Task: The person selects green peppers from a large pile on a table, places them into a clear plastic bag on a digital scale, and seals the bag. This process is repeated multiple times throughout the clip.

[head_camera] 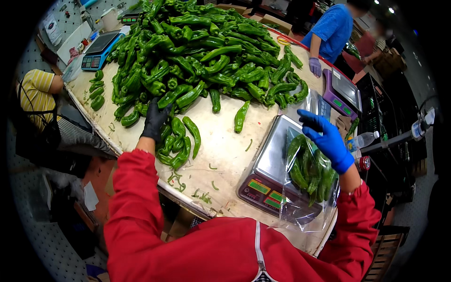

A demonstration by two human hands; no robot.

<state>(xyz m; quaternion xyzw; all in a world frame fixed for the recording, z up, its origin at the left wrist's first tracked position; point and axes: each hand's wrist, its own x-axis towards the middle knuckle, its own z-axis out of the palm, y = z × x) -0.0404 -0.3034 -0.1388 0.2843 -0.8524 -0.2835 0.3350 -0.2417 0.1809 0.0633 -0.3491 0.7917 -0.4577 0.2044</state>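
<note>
My left hand [155, 120], in a black glove, reaches into the near edge of a large heap of long green peppers [197, 53]. Its fingers touch peppers there, but whether they grip one is hidden. Just below that hand lies a small group of loose green peppers [179, 141]. My right hand [326, 139], in a blue glove, is raised with its fingers spread and nothing seen in them. Beneath it a clear plastic bag [310, 172] with several green peppers inside rests on a digital scale [269, 169], partly overhanging its right side. The scale's displays are lit.
A purple scale [341, 93] stands at the table's right edge, near a co-worker's gloved hand [315, 67]. A plastic bottle [364, 139] lies below it. A blue scale [100, 49] is at the far left, by a person in yellow stripes [38, 91]. Stem scraps [202, 195] litter the table's front.
</note>
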